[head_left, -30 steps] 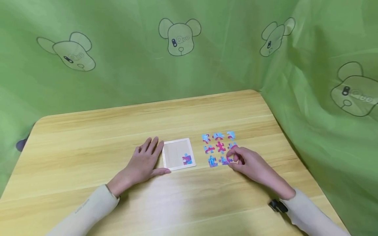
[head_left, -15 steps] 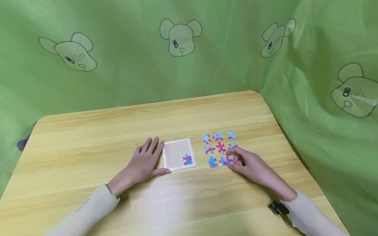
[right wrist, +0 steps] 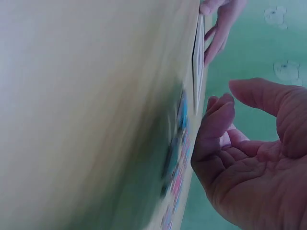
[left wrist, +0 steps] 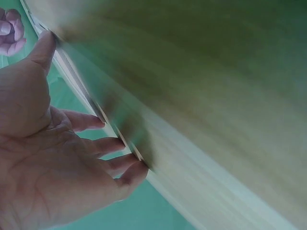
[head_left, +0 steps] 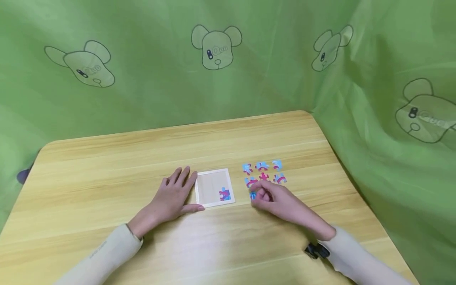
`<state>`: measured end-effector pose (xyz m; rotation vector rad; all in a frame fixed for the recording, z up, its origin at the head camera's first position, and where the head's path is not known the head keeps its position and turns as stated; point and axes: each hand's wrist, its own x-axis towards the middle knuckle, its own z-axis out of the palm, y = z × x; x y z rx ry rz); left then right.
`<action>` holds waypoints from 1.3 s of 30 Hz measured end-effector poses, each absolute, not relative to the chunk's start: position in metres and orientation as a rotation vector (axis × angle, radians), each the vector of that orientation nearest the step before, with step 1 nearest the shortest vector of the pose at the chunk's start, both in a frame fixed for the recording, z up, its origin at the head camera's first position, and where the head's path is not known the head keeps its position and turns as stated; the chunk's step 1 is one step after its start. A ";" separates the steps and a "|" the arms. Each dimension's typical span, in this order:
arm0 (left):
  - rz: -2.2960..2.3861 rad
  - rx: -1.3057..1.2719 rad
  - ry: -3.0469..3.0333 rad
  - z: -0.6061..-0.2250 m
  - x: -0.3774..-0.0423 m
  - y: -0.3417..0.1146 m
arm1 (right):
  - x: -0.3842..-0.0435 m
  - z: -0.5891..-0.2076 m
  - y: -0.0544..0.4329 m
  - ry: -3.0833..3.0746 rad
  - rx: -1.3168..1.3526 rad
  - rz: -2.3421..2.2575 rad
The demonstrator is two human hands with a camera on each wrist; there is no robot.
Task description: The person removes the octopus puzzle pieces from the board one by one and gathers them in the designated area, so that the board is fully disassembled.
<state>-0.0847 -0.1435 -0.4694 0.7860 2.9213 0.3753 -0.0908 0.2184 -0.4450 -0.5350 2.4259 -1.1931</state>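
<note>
My left hand (head_left: pixel 170 198) lies on the table beside a square puzzle frame (head_left: pixel 232 190), its fingertips and thumb touching the frame's left and near edges. One pink and purple puzzle piece (head_left: pixel 225 194) sits in the frame's near right corner. To the right, my right hand (head_left: pixel 281 200) hovers low over the near row of loose puzzle pieces (head_left: pixel 261 166). Its fingers are loosely bent. In the right wrist view, a gap shows between thumb and index finger, with nothing held in it. A blue piece (head_left: pixel 253 195) peeks out past the fingertips; the rest of that row is hidden.
The wooden table (head_left: pixel 107 170) carries the frame and pieces. A green curtain (head_left: pixel 149 87) with bear-head prints hangs along its back and right sides. A black object (head_left: pixel 316 250) shows at the right sleeve's cuff.
My right hand has moved left from the near row's right end to its left piece, uncovering the right piece of the middle row. The left hand and frame stay put.
</note>
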 end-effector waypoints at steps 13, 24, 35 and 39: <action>0.350 0.785 2.921 -0.473 -0.085 -0.143 | -0.104 -0.458 0.160 2.420 -0.586 -1.147; 0.382 0.848 2.971 -0.485 -0.085 -0.147 | -0.110 -0.462 0.140 2.533 -0.678 -1.020; 0.370 0.828 2.962 -0.481 -0.086 -0.147 | -0.110 -0.459 0.136 2.598 -0.702 -0.985; 0.374 0.821 2.955 -0.481 -0.086 -0.147 | -0.108 -0.459 0.138 2.624 -0.730 -0.992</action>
